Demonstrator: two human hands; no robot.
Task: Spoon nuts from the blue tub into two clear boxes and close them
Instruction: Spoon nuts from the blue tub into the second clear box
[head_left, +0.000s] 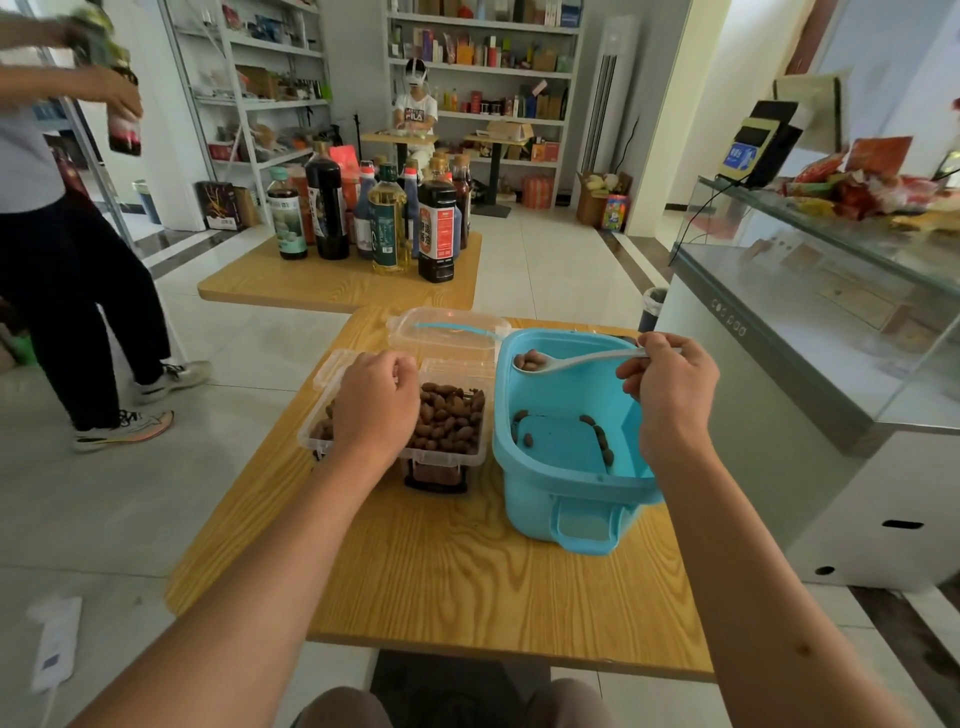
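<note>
Shop floor w/ stocked shelves (483, 67) behind us; we sit at a small wooden bench (457, 571) that carries the job. Blue tub (571, 488) stands on the right half, nearly scraped out: only a few nuts (597, 436) lie along the bottom edges. Our right hand (672, 395) pinches the handle of a white spoon (566, 359), fingers curled round it, bowl held level above the tub w/ a small load of nuts in it — kept flat, we judge, so nothing rolls off on the way across. Just left of the tub, touching or nearly so, sits a clear box (452, 431) about full of nuts, lid not on. Our left hand (376, 402) rests on its near-left part, fingers curled; whether it grips the rim or just steadies the box we can't tell — likely bracing it for the pour. Behind it lies another clear box or lid (447, 332) w/ a blue strip on it; can't tell which, nor its fill. Further off: second bench of sauce and oil bottles (387, 218), a person standing at left, another seated at back, glass counter (810, 270) at right.
</note>
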